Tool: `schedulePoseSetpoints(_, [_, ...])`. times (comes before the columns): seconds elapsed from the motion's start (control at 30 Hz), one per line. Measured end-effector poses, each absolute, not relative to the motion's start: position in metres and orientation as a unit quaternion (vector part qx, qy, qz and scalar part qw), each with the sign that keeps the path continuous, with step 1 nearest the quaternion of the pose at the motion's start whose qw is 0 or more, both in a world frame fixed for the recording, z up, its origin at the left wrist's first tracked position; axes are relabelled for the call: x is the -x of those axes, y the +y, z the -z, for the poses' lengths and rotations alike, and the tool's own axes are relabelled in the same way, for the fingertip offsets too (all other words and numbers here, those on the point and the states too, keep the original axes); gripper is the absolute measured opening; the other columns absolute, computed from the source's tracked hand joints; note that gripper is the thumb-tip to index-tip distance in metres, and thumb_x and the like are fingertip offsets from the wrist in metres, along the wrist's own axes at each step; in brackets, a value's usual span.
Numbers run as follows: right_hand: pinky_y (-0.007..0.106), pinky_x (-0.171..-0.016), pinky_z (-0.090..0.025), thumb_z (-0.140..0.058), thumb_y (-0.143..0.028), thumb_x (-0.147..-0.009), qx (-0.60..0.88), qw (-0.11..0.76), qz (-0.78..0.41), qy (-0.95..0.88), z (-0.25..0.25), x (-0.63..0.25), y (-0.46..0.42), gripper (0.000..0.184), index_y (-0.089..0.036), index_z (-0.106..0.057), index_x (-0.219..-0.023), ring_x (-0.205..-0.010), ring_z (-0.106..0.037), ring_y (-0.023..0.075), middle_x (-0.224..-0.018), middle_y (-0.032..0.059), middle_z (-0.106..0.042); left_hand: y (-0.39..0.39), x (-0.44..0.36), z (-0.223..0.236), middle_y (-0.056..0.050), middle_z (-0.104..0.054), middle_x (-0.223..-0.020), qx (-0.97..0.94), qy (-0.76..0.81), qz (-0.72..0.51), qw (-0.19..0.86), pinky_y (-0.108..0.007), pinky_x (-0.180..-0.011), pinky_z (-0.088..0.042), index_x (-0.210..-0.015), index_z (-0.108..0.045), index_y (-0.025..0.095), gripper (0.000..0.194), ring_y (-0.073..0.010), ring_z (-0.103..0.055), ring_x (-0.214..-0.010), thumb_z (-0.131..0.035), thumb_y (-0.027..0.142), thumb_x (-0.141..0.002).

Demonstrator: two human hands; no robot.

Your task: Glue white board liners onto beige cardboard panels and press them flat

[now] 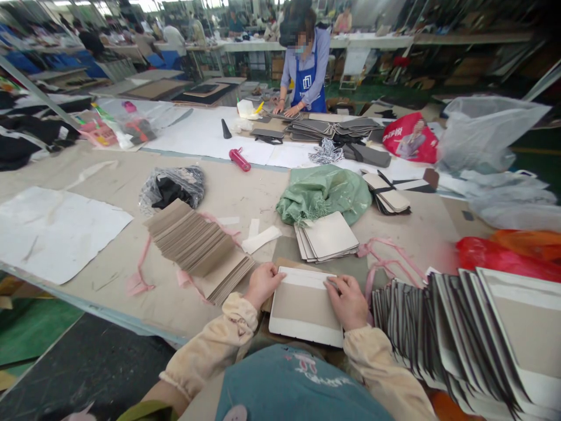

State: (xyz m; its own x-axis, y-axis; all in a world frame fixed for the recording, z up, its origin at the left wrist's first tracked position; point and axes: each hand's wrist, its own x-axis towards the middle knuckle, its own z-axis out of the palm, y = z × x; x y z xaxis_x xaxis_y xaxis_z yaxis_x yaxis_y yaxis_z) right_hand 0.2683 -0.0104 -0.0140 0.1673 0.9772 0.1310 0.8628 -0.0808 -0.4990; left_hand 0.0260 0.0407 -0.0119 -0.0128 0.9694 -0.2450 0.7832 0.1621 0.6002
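Note:
A flat rectangular panel (307, 301), beige with white bands along its edges, lies in front of my body. My left hand (265, 283) pinches its upper left corner between thumb and fingers. At the upper right corner, my right hand (348, 300) grips the same panel, fingers bent over the edge. Left of it, a long fanned stack of brown cardboard pieces (197, 248) leans over on the table. To the right stands a thick row of white-and-beige panels with dark edges (464, 327). Just beyond the held panel is a small pile of pale boards (328, 237).
A green sack (324, 190) and a clear plastic bag with black material (173, 187) lie farther back. Pink ribbon strips (390, 254) trail on the table (105, 234). Across it, a co-worker in a blue apron (309, 76) handles dark pieces. Red plastic (504, 257) lies at right.

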Motion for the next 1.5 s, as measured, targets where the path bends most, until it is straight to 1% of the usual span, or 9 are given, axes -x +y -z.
schedulePoseSetpoints(0.33, [0.025,-0.067,-0.044,-0.049,-0.040,-0.087,0.727,0.222,-0.109,-0.641,0.014,-0.268,-0.012,0.026,-0.026,-0.068,-0.099,-0.080,-0.057,0.0145,-0.096,0.0024,-0.059,0.042,-0.025,0.014,0.004,-0.054,-0.061,-0.630,0.697,-0.141,0.313,-0.023,-0.053,-0.028,-0.064,-0.054,0.019,0.026,-0.0120,-0.050,-0.059,-0.062,0.042,-0.074])
schedulePoseSetpoints(0.67, [0.026,-0.075,-0.045,-0.046,-0.035,-0.089,0.689,0.281,-0.118,-0.658,0.020,-0.270,-0.015,0.029,-0.022,-0.068,-0.101,-0.085,-0.055,0.0162,-0.091,0.0054,-0.057,0.043,-0.025,0.014,0.004,-0.054,-0.060,-0.632,0.695,-0.136,0.315,-0.023,-0.053,-0.028,-0.064,-0.053,0.020,0.025,-0.0128,-0.051,-0.060,-0.060,0.041,-0.074])
schedulePoseSetpoints(0.9, [0.031,-0.082,-0.045,-0.045,-0.036,-0.089,0.691,0.294,-0.103,-0.652,0.021,-0.272,-0.017,0.031,-0.020,-0.066,-0.104,-0.091,-0.054,0.0187,-0.095,0.0079,-0.057,0.043,-0.025,0.013,0.004,-0.054,-0.059,-0.627,0.700,-0.131,0.315,-0.023,-0.052,-0.027,-0.063,-0.052,0.020,0.027,-0.0130,-0.050,-0.059,-0.060,0.043,-0.074])
schedulePoseSetpoints(0.97, [0.035,-0.088,-0.043,-0.046,-0.037,-0.089,0.692,0.277,-0.077,-0.662,0.015,-0.270,-0.019,0.033,-0.018,-0.063,-0.110,-0.098,-0.052,0.0217,-0.102,0.0103,-0.058,0.043,-0.025,0.013,0.004,-0.053,-0.059,-0.630,0.698,-0.131,0.313,-0.023,-0.052,-0.027,-0.063,-0.052,0.020,0.027,-0.0129,-0.050,-0.059,-0.060,0.043,-0.074])
schedulePoseSetpoints(1.03, [0.040,-0.095,-0.038,-0.047,-0.037,-0.089,0.671,0.237,-0.054,-0.701,0.008,-0.262,-0.021,0.039,-0.017,-0.057,-0.120,-0.110,-0.048,0.0254,-0.116,0.0122,-0.056,0.043,-0.025,0.013,0.004,-0.053,-0.058,-0.635,0.694,-0.133,0.313,-0.023,-0.052,-0.026,-0.063,-0.051,0.020,0.027,-0.0128,-0.050,-0.058,-0.059,0.043,-0.075])
schedulePoseSetpoints(1.1, [0.045,-0.103,-0.031,-0.047,-0.038,-0.089,0.612,0.187,-0.058,-0.766,0.001,-0.249,-0.024,0.047,-0.017,-0.046,-0.132,-0.125,-0.037,0.0276,-0.133,0.0116,-0.048,0.043,-0.025,0.013,0.004,-0.053,-0.058,-0.636,0.693,-0.132,0.313,-0.023,-0.052,-0.026,-0.063,-0.051,0.020,0.027,-0.0127,-0.050,-0.057,-0.059,0.044,-0.075])
schedulePoseSetpoints(1.17, [0.047,-0.109,-0.022,-0.047,-0.040,-0.089,0.538,0.147,-0.083,-0.826,-0.002,-0.235,-0.026,0.057,-0.016,-0.034,-0.139,-0.135,-0.024,0.0266,-0.144,0.0099,-0.037,0.043,-0.025,0.013,0.004,-0.052,-0.057,-0.636,0.694,-0.128,0.312,-0.023,-0.052,-0.026,-0.063,-0.051,0.020,0.028,-0.0127,-0.049,-0.057,-0.058,0.044,-0.075])
schedulePoseSetpoints(1.27, [0.049,-0.112,-0.016,-0.048,-0.045,-0.088,0.485,0.113,-0.116,-0.859,-0.002,-0.220,-0.028,0.066,-0.015,-0.026,-0.142,-0.138,-0.017,0.0243,-0.149,0.0085,-0.026,0.044,-0.025,0.013,0.004,-0.052,-0.056,-0.637,0.693,-0.126,0.312,-0.023,-0.052,-0.027,-0.062,-0.050,0.020,0.029,-0.0127,-0.049,-0.056,-0.058,0.045,-0.075])
schedulePoseSetpoints(1.5, [0.051,-0.112,-0.011,-0.042,-0.052,-0.089,0.518,0.081,-0.127,-0.842,0.007,-0.231,-0.028,0.068,-0.015,-0.025,-0.143,-0.138,-0.017,0.0217,-0.150,0.0081,-0.022,0.043,-0.024,0.016,0.004,-0.051,-0.057,-0.641,0.692,-0.129,0.305,-0.023,-0.052,-0.027,-0.063,-0.050,0.020,0.028,-0.0123,-0.049,-0.057,-0.058,0.044,-0.076])
